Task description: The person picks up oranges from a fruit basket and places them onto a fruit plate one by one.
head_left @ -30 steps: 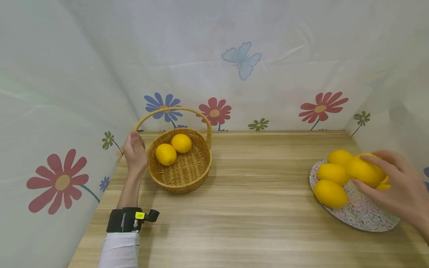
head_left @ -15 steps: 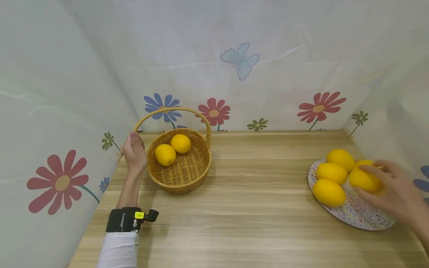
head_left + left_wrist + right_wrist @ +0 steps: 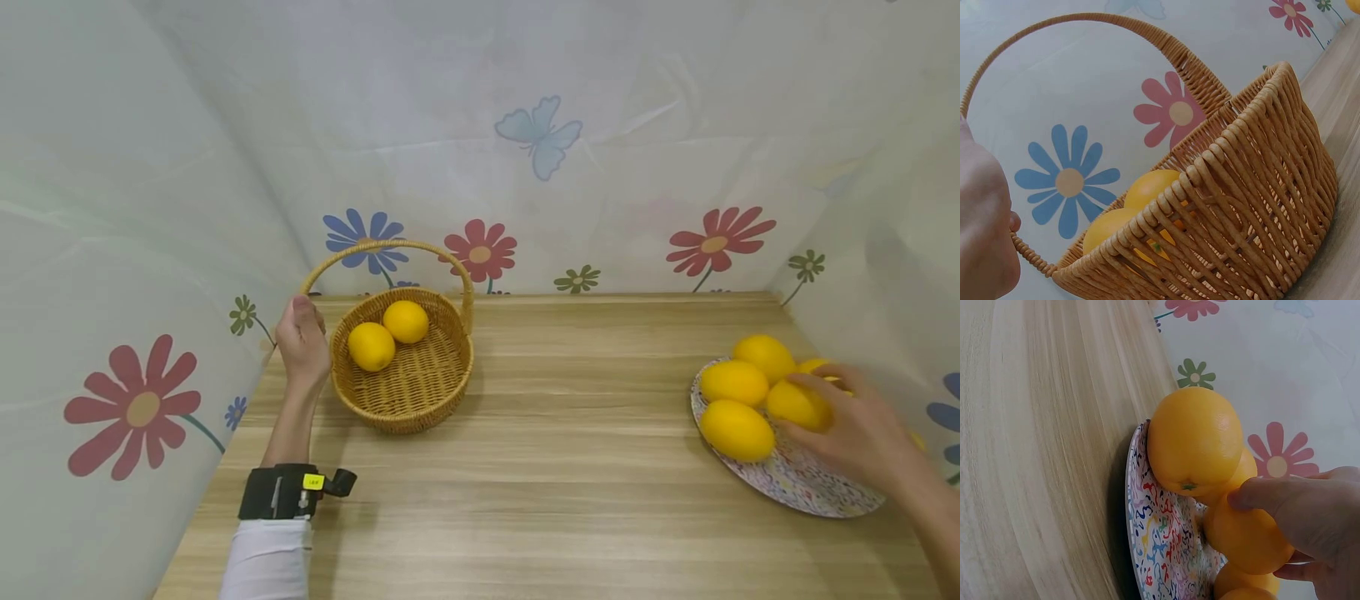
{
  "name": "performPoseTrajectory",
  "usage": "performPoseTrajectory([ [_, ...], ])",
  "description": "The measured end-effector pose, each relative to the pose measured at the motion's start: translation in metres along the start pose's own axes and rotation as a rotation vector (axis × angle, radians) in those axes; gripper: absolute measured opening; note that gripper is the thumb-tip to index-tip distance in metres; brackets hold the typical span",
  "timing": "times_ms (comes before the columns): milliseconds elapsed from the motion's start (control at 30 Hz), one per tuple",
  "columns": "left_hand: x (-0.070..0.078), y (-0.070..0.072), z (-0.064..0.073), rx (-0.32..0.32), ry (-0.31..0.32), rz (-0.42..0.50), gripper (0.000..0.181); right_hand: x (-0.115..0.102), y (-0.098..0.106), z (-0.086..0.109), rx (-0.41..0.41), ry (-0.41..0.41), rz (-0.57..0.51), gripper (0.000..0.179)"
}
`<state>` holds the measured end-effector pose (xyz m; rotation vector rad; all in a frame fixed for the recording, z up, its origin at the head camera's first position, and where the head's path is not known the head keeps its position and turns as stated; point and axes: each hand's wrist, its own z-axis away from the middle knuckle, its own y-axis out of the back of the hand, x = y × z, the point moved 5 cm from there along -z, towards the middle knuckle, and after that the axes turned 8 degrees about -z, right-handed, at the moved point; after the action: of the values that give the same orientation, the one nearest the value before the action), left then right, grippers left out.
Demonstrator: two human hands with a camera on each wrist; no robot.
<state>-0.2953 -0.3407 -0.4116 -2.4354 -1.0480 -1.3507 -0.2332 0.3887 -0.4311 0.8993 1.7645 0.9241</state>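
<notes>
On the left in the head view, my left hand point(image 3: 303, 342) grips the side of the handle point(image 3: 390, 243) of a round wicker basket point(image 3: 405, 421). Two oranges point(image 3: 371, 346) lie inside it, partly hidden behind the woven wall point(image 3: 1254, 181) in the left wrist view. Over at the right, a speckled plate point(image 3: 825, 492) carries several oranges point(image 3: 737, 430). My right hand point(image 3: 858, 429) holds one orange point(image 3: 1247, 537) between thumb and fingers, low over the plate and close against its neighbours. The palm side of this hand is mostly hidden.
Both the basket and the plate stand on a wood-grain table point(image 3: 570, 467), with a wide gap between them. A pale wall sheet point(image 3: 637, 167) with printed flowers and a butterfly encloses the back and sides. A black strap point(image 3: 277, 492) circles the left wrist.
My right hand has lowered and shifted left with its orange, now right beside the other oranges on the plate; one of these has moved slightly left. The left hand and basket stay put.
</notes>
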Motion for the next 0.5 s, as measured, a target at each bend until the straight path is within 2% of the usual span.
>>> performPoseTrajectory([
  [167, 0.006, -0.001, 0.001, 0.012, 0.003, -0.023, 0.070, 0.008, -0.006, -0.003, -0.061, -0.028, -0.003, 0.069],
  [367, 0.021, 0.000, 0.004, 0.013, -0.007, -0.005, 0.067, 0.016, -0.012, -0.005, -0.123, -0.062, 0.003, 0.069],
  [500, 0.020, 0.000, 0.004, 0.015, -0.012, -0.009, 0.065, 0.018, -0.014, -0.005, -0.127, -0.043, 0.003, 0.068],
])
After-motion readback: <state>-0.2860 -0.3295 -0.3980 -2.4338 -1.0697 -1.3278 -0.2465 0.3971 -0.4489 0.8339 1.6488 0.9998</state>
